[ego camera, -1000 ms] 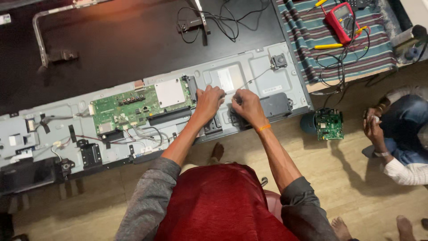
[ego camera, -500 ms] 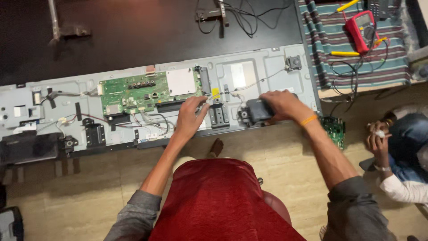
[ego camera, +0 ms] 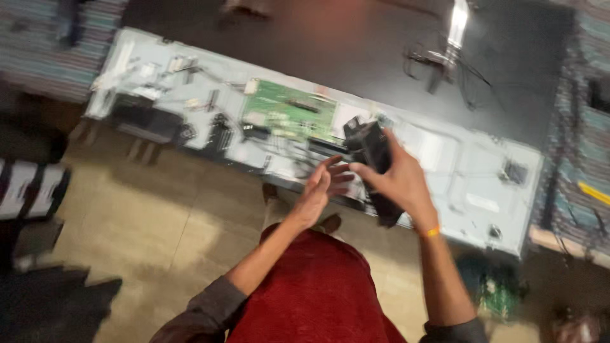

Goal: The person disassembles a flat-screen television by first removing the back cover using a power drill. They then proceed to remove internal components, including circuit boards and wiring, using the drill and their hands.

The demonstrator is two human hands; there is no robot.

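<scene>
Head view, blurred by camera motion. The right hand (ego camera: 397,181) is closed around a long black part (ego camera: 380,171), probably a speaker or similar module, and holds it clear of the chassis (ego camera: 445,152), tilted, with its upper end beyond the fingers and its lower end sticking out below the palm near the wrist, which wears an orange band (ego camera: 429,232). The left hand (ego camera: 321,190) is open, fingers spread, just beside the part's near side; its fingertips come close to the right hand's thumb, though the blur hides whether they touch the part.

Beyond both hands lies the grey chassis, stretching away to either side. Just past the left hand sits the green board (ego camera: 289,113), in place on the chassis, with dark cables (ego camera: 219,130) and small fittings further out to the left of it. To the right of the right hand the chassis shows mostly bare plate with a few small fittings.

As a judgement: the black part appears to be off the chassis and in hand, so that piece of the work looks done. The green board and the wiring on the left seem untouched and mounted, so most of the strip-down appears left. Whether any lead ties the part to the chassis cannot be told.
</scene>
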